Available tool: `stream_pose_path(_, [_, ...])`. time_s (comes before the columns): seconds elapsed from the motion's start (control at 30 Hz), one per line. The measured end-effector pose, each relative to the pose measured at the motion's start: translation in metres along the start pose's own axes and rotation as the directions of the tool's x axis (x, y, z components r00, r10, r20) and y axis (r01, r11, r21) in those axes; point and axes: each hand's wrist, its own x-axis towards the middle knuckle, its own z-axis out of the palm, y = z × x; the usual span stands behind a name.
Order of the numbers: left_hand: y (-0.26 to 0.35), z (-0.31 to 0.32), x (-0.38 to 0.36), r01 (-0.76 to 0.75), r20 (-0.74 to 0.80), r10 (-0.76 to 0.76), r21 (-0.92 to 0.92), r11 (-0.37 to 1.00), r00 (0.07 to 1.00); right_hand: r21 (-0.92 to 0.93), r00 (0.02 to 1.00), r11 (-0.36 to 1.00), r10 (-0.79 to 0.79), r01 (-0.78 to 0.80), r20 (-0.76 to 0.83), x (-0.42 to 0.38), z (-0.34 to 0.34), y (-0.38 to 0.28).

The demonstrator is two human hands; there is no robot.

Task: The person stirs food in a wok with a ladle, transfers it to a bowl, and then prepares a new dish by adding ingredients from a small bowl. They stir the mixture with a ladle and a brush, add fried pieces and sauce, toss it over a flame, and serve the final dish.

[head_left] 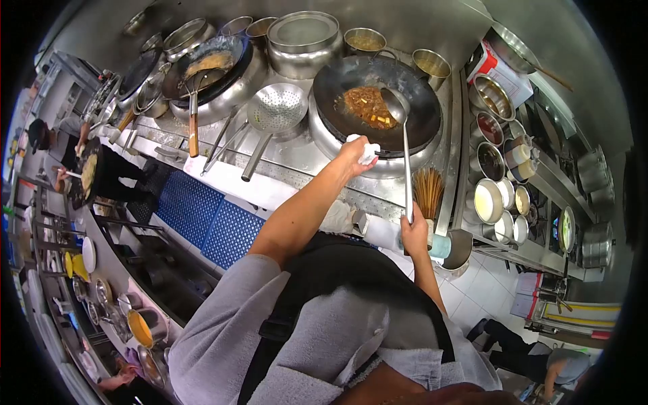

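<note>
A large black wok (pixel 422 128) sits on the steel burner ring in front of me. Brown saucy food (pixel 368 104) with a few yellow pieces lies in it. My left hand (pixel 356 155) is closed around a white cloth (pixel 368 151) pressed at the wok's near edge; any handle under the cloth is hidden. With fingers wrapped round its long handle, my right hand (pixel 414 233) holds a steel ladle (pixel 406 162). The ladle's bowl is inside the wok, at the right side of the food.
Left of the wok lies a perforated strainer (pixel 277 108); beyond it stands a second wok (pixel 226 67) with food. A lidded pot (pixel 304 44) is behind. A bamboo brush (pixel 428 192) stands at right, near sauce containers (pixel 487 201). Other people work at far left and lower right.
</note>
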Motion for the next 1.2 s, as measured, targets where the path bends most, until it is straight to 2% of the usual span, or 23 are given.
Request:
stream_pose_path(0.07, [0.005, 0.002, 0.004, 0.069, 0.007, -0.069, -0.004, 0.998, 0.998, 0.039, 1.0, 0.999, -0.007, 0.007, -0.009, -0.007, -0.005, -0.002])
stream_pose_path(0.1, [0.004, 0.003, 0.007, 0.07, -0.018, -0.071, -0.013, 0.997, 0.997, 0.131, 0.999, 0.99, -0.052, 0.054, -0.015, -0.004, -0.001, -0.002])
stream_pose_path(0.2, [-0.029, -0.013, -0.008, -0.081, 0.008, 0.083, -0.125, 0.989, 0.997, 0.243, 0.978, 0.949, 0.18, -0.202, 0.11, -0.008, -0.023, -0.019])
stream_pose_path(0.23, [-0.038, -0.015, -0.045, -0.047, 0.033, 0.051, -0.1, 0.994, 0.998, 0.386, 0.983, 0.904, 0.174, -0.185, 0.064, -0.01, -0.026, -0.023])
stream_pose_path(0.27, [-0.046, -0.018, -0.094, -0.009, 0.05, 0.012, -0.068, 0.998, 0.999, 0.485, 0.976, 0.848, 0.196, -0.215, 0.091, -0.011, -0.04, -0.046])
stream_pose_path(0.33, [-0.061, -0.022, -0.138, -0.002, -0.016, 0.001, -0.036, 0.999, 1.0, 0.457, 0.986, 0.874, 0.148, -0.168, 0.079, -0.009, -0.056, -0.056])
stream_pose_path(0.37, [-0.059, -0.027, -0.133, 0.024, -0.032, -0.024, -0.012, 1.0, 0.999, 0.399, 0.985, 0.901, 0.152, -0.172, 0.082, -0.007, -0.064, -0.077])
stream_pose_path(0.4, [-0.056, -0.027, -0.121, -0.059, -0.017, 0.057, -0.074, 0.996, 0.998, 0.387, 0.984, 0.905, 0.153, -0.175, 0.086, -0.005, -0.066, -0.081])
stream_pose_path(0.5, [-0.031, -0.014, -0.116, -0.095, 0.027, 0.097, -0.069, 0.993, 0.995, 0.322, 0.984, 0.931, 0.145, -0.17, 0.098, -0.002, -0.08, -0.097])
stream_pose_path(0.57, [-0.027, -0.011, -0.127, -0.124, 0.028, 0.125, -0.044, 0.991, 0.992, 0.205, 1.0, 0.979, 0.011, -0.014, 0.015, 0.001, -0.085, -0.086])
stream_pose_path(0.63, [-0.024, -0.013, -0.127, -0.129, 0.007, 0.13, -0.053, 0.99, 0.991, 0.039, 1.0, 0.999, 0.027, -0.027, -0.016, -0.003, -0.091, -0.101])
stream_pose_path(0.67, [-0.024, -0.021, -0.112, -0.146, 0.058, 0.148, -0.05, 0.988, 0.987, 0.018, 0.998, 0.999, 0.046, -0.045, -0.033, 0.0, -0.092, -0.113])
stream_pose_path(0.73, [-0.033, -0.016, -0.134, -0.291, 0.029, 0.291, -0.002, 0.957, 0.956, -0.088, 0.997, 0.996, -0.015, 0.008, -0.081, 0.003, -0.092, -0.119])
stream_pose_path(0.8, [-0.066, -0.027, -0.171, -0.44, 0.032, 0.446, 0.24, 0.865, 0.894, -0.264, 0.98, 0.958, -0.149, 0.11, -0.131, -0.001, -0.087, -0.115])
stream_pose_path(0.83, [-0.095, -0.046, -0.155, -0.554, 0.1, 0.545, 0.142, 0.82, 0.833, -0.267, 0.983, 0.957, -0.147, 0.112, -0.114, -0.002, -0.081, -0.11])
stream_pose_path(0.87, [-0.09, -0.042, -0.168, -0.545, 0.17, 0.523, 0.14, 0.826, 0.835, -0.181, 0.978, 0.965, -0.204, 0.191, -0.054, -0.002, -0.071, -0.095])
stream_pose_path(0.9, [-0.092, -0.046, -0.158, -0.516, 0.096, 0.507, 0.166, 0.84, 0.856, 0.067, 0.991, 0.997, 0.03, -0.039, 0.13, -0.001, -0.069, -0.107])
stream_pose_path(0.93, [-0.088, -0.048, -0.142, -0.484, 0.021, 0.489, 0.19, 0.854, 0.872, 0.252, 0.91, 0.916, 0.214, -0.313, 0.355, 0.001, -0.067, -0.12])
stream_pose_path(0.97, [-0.075, -0.046, -0.13, -0.47, 0.028, 0.473, 0.17, 0.866, 0.881, 0.479, 0.891, 0.788, 0.184, -0.386, 0.415, 0.002, -0.054, -0.106])
stream_pose_path(1.03, [-0.071, -0.05, -0.127, -0.354, 0.04, 0.351, 0.104, 0.93, 0.935, 0.603, 0.808, 0.581, 0.178, -0.547, 0.562, 0.008, -0.055, -0.104])
stream_pose_path(1.07, [-0.075, -0.052, -0.13, -0.299, 0.022, 0.298, 0.055, 0.953, 0.954, 0.638, 0.761, 0.454, 0.156, -0.622, 0.63, 0.012, -0.053, -0.102])
stream_pose_path(1.17, [-0.1, -0.053, -0.156, -0.291, -0.072, 0.291, 0.013, 0.957, 0.954, 0.676, 0.717, 0.289, 0.06, -0.678, 0.694, 0.003, -0.077, -0.095])
stream_pose_path(1.2, [-0.108, -0.064, -0.154, -0.237, -0.046, 0.237, 0.009, 0.971, 0.97, 0.685, 0.707, 0.225, 0.026, -0.693, 0.706, 0.001, -0.082, -0.089])
